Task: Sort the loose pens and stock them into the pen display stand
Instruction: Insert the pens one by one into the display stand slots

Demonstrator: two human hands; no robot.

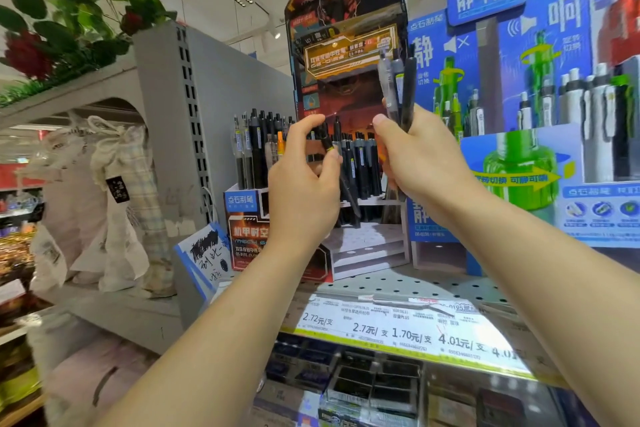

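The pen display stand is a tall red and black cardboard unit on the shelf, with black pens standing in its upper tier and more in its left side slots. My left hand pinches one black pen between thumb and fingers, its tip pointing down toward the stand's tiers. My right hand grips a bundle of loose pens, grey and black, that stick up above my fist in front of the stand.
A blue display with green and white pens stands to the right. Price labels line the perforated shelf edge. Boxed stock lies on the shelf below. Fabric bags and artificial flowers fill the left shelf unit.
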